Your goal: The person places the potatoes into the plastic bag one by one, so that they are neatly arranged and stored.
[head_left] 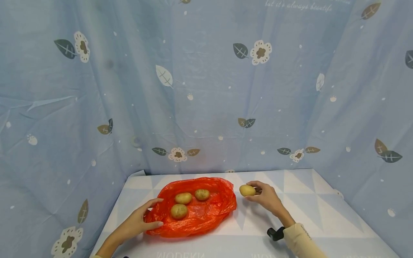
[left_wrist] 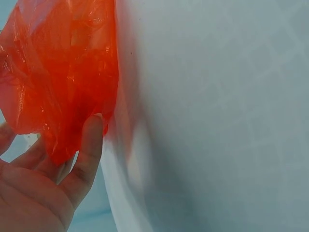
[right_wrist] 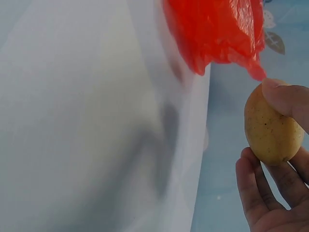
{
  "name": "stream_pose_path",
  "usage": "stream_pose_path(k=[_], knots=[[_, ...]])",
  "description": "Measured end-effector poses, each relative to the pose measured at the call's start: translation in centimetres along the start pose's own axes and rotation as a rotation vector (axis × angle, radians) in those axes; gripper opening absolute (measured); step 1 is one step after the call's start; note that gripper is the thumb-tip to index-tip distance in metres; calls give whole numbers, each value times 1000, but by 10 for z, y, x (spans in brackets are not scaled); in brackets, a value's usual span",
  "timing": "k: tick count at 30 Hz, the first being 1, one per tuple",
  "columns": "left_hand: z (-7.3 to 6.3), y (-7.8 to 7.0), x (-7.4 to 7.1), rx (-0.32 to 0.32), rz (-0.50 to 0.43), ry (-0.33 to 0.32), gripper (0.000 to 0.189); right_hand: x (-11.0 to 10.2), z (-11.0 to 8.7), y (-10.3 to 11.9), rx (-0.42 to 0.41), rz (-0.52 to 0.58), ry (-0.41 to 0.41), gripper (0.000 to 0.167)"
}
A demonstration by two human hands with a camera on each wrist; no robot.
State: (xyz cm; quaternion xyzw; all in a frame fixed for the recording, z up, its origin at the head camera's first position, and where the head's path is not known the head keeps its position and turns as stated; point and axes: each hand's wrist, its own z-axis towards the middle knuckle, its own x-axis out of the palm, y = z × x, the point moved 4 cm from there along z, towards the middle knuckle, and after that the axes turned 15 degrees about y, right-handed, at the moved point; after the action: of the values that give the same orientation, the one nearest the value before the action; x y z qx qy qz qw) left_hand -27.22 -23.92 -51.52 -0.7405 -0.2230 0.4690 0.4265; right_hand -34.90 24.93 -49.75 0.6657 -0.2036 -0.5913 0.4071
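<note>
In the head view, a red plastic bag point(head_left: 206, 220) lies spread on the table with its mouth up. Inside it are three potatoes: one at the front point(head_left: 179, 211), one behind it point(head_left: 183, 198) and one to the right point(head_left: 202, 194). My left hand point(head_left: 139, 221) holds the bag's left side; in the left wrist view its thumb point(left_wrist: 91, 140) lies against the red plastic, with the other fingers partly hidden behind. To the right of the bag, my right hand point(head_left: 267, 197) pinches another potato point(head_left: 247, 190) between thumb and fingers, above the table.
The table point(head_left: 322, 222) has a white and pale blue triangle pattern. A blue curtain point(head_left: 206, 107) with leaves and flowers hangs behind it and along both sides. A black strap piece point(head_left: 275, 234) sits at the right wrist.
</note>
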Motion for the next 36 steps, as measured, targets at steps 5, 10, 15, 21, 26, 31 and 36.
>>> stream_pose_path(k=[5, 10, 15, 21, 26, 31, 36], knots=[[0, 0, 0, -5, 7, 0, 78, 8, 2, 8, -24, 31, 24, 53], [1, 1, 0, 10, 10, 5, 78, 15, 4, 15, -41, 51, 40, 51], [1, 1, 0, 12, 4, 2, 78, 19, 4, 24, -63, 34, 54, 50], [1, 1, 0, -11, -1, -11, 79, 24, 4, 36, -110, 26, 78, 50], [1, -1, 1, -5, 3, 0, 79, 29, 5, 42, -136, 14, 95, 49], [0, -2, 2, 13, 11, 15, 79, 34, 5, 47, -151, 40, 111, 49], [0, -3, 2, 15, 25, 11, 79, 39, 6, 52, -169, 37, 113, 50]])
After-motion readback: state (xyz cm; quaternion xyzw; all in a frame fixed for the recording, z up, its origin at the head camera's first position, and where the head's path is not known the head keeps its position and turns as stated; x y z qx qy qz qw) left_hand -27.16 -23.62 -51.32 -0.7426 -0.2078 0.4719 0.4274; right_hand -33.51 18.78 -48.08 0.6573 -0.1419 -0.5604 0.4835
